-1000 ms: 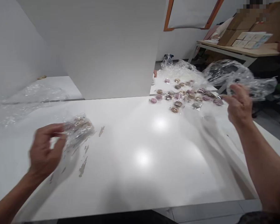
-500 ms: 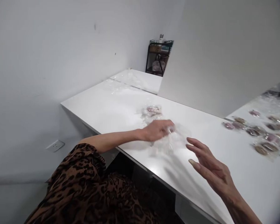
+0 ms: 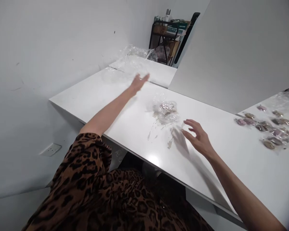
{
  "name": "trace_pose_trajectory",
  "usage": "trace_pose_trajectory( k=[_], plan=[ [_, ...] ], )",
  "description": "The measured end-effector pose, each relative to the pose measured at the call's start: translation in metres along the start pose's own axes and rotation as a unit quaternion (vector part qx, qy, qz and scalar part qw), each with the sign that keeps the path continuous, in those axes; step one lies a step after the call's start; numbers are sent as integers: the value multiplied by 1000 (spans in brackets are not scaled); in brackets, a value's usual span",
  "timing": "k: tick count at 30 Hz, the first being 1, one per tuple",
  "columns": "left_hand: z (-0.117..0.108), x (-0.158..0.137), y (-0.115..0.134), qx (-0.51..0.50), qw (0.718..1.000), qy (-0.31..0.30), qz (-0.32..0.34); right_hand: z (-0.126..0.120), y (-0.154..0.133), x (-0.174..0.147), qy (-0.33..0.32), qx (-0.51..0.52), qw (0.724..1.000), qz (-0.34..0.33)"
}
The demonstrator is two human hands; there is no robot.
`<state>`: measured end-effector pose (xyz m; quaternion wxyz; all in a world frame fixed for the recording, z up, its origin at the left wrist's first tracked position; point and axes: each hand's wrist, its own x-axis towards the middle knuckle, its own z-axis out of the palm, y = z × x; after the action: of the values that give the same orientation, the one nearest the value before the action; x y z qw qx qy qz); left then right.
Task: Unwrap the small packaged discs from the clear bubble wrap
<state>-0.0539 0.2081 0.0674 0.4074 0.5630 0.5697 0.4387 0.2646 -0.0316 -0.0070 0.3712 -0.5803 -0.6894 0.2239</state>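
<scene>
My left hand (image 3: 139, 82) is stretched far out over the white table (image 3: 125, 128), fingers apart, empty, close to crumpled clear plastic wrap (image 3: 132, 56) at the far end. My right hand (image 3: 197, 137) hovers low over the table with spread fingers and holds nothing. Just left of it lies a clear plastic bag of small wrapped sweets (image 3: 167, 111). Several loose wrapped sweets, purple and brown, (image 3: 267, 128) lie scattered on the table at the right.
A grey partition panel (image 3: 231, 54) stands behind the table. A black shelf cart (image 3: 165, 35) with boxes stands in the far corner. Chipped patches (image 3: 159, 136) mark the tabletop near the bag. A wall socket (image 3: 50, 149) sits low on the left wall.
The view has swung left. My left hand let go of the bag and reached far forward toward the plastic wrap. My right hand came down near the bag.
</scene>
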Motion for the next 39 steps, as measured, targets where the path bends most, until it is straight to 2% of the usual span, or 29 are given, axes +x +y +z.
trace_pose_trajectory(
  k=[2,4,5,7,9,11,12,15,17,21,24,27,28,29,30,32,33,34,35,36,37,39],
  plan=[
    [29,-39,-20,84,987,-133,19,19,8,25,-11,-99,993,-67],
    [55,-71,-33,155,969,-187,48,35,13,48,0,-171,979,-111],
    [65,-82,-36,171,966,-186,53,41,14,56,13,-187,974,-124],
    [75,-94,-35,150,976,-151,50,44,12,67,46,-170,975,-138],
    [77,-96,-27,57,991,-118,30,35,6,68,80,-85,985,-128],
    [73,-96,-13,-58,991,-117,-4,17,1,62,118,50,989,-74],
    [71,-98,-5,-105,986,-124,-23,6,-1,57,135,127,982,-30],
    [69,-107,14,-172,976,-121,-57,-24,2,36,162,332,923,106],
    [68,-113,18,-179,976,-103,-63,-38,11,19,160,397,888,169],
    [53,-115,5,-140,987,-42,-59,-52,29,-24,175,422,863,216],
    [33,-120,-10,16,999,2,-37,-58,34,-55,198,429,855,213],
    [27,-144,-13,180,978,49,88,-59,30,-73,197,421,862,201],
    [32,-158,-11,195,970,42,139,-58,28,-75,196,417,866,194],
    [40,-173,-7,188,966,6,177,-56,25,-74,195,416,869,184],
    [51,-189,-3,166,966,-60,191,-53,22,-72,194,417,871,173],
    [79,-218,3,84,955,-246,139,-45,17,-64,186,430,870,155],
    [94,-229,6,28,942,-325,79,-41,14,-60,182,440,867,151],
    [109,-237,7,-32,927,-374,16,-37,12,-56,180,448,863,150],
    [122,-242,8,-88,916,-390,-38,-33,10,-53,181,454,859,153],
    [134,-244,8,-134,912,-379,-74,-32,8,-52,184,455,856,160],
    [144,-244,9,-168,919,-348,-85,-31,7,-51,189,451,856,166],
    [157,-237,11,-188,945,-264,-50,-36,5,-53,211,424,864,170]
  ],
)
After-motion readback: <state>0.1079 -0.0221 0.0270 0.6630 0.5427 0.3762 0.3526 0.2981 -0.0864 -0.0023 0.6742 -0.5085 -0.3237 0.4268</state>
